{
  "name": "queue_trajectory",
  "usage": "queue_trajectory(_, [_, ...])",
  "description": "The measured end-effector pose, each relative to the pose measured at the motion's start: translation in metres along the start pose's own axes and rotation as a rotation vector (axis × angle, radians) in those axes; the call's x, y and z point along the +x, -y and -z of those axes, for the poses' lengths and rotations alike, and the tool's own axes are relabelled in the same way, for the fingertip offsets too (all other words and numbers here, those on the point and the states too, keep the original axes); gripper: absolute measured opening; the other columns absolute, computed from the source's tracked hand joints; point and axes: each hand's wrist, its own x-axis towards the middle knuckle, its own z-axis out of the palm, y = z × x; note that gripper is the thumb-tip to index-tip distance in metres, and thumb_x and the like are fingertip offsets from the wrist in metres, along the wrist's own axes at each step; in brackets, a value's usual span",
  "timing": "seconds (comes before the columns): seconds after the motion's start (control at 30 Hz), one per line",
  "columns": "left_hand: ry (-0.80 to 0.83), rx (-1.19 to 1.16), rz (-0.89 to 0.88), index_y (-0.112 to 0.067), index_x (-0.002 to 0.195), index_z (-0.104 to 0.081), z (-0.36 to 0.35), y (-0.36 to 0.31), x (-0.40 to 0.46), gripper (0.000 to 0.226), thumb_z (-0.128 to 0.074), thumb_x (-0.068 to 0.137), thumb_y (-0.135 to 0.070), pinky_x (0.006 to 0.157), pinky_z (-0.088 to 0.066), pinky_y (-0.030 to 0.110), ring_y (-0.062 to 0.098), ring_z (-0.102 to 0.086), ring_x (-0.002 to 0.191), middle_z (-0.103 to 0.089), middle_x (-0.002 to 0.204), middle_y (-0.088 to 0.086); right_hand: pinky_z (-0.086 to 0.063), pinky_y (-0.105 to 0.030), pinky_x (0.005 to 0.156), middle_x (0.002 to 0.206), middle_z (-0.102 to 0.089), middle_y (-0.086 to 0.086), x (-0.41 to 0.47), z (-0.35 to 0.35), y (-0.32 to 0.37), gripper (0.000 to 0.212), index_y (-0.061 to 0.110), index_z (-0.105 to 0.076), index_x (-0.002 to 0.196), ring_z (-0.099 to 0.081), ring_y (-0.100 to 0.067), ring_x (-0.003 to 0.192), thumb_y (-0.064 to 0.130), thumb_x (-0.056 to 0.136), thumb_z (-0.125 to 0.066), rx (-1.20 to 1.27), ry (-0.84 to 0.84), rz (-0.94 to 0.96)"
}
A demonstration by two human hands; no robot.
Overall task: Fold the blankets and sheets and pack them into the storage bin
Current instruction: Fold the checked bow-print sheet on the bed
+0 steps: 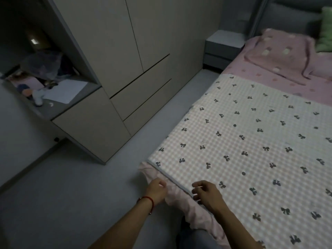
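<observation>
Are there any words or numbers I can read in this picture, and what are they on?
None can be read.
White paper on the grey shelf: too blurred to tell if it carries writing.
Checked blanket: only bows and dots, no letters.
Pink pillow: only pale spots.

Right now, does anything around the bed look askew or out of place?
Nothing damaged or spilled. The checked blanket lies flat on the bed; only the pink sheet bunches out from under its near edge, between the left hand and right hand.
</observation>
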Motion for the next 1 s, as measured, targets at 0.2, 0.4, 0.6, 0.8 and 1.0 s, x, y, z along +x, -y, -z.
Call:
queue_trajectory(0.2, [0.065,-0.048,0.176,-0.017,0.084,-0.068,0.065,0.010,0.060,0.009,-0.059,0.086,-0.018,0.071,-0.055,0.031,0.024,-0.065,0.084,-0.067,0.088,0.009,-0.055,-0.031,0.065,0.091,-0.075,-0.007,0.057,-0.038,0.064,0.015,0.016,-0.069,0.100,-0.072,-0.020,0.073,0.016,0.101,-0.054,-0.067,0.091,-0.044])
queue_trajectory(0.4, [0.211,-0.143,0.342,-0.017,0.105,-0.064,0.104,0.025,0.173,0.024,-0.055,0.083,-0.018,0.079,-0.057,0.037,0.026,-0.062,0.092,-0.064,0.099,0.008,-0.056,-0.028,0.066,0.091,-0.075,0.002,0.097,-0.059,0.101,0.015,0.025,-0.068,0.102,-0.073,-0.010,0.071,0.018,0.099,-0.055,-0.230,0.026,-0.116])
queue_trajectory(0.6, [0.317,0.088,0.276,-0.013,0.097,-0.068,0.111,0.058,0.316,0.024,-0.050,0.093,-0.028,0.075,-0.050,0.028,0.022,-0.062,0.087,-0.069,0.104,0.009,-0.060,-0.037,0.079,0.078,-0.077,0.009,0.123,-0.104,0.113,0.014,0.033,-0.072,0.094,-0.072,-0.004,0.068,0.020,0.092,-0.065,-0.215,-0.114,-0.339])
queue_trajectory(0.8, [0.461,0.043,0.412,-0.009,0.134,-0.056,0.085,0.067,0.385,0.049,-0.037,0.103,-0.041,0.094,-0.052,0.034,0.027,-0.063,0.107,-0.064,0.124,0.011,-0.061,-0.042,0.081,0.076,-0.077,0.007,0.163,-0.159,0.104,0.014,0.029,-0.074,0.089,-0.074,-0.012,0.070,0.016,0.090,-0.069,-0.128,-0.069,-0.479])
queue_trajectory(1.0, [0.436,-0.205,0.637,-0.018,0.148,-0.044,0.048,0.092,0.414,0.083,-0.053,0.082,-0.067,0.088,-0.054,0.031,0.026,-0.065,0.104,-0.062,0.130,0.009,-0.059,-0.035,0.072,0.079,-0.077,0.004,0.188,-0.160,0.076,0.014,0.023,-0.073,0.093,-0.074,-0.012,0.069,0.012,0.095,-0.064,-0.120,-0.060,-0.537])
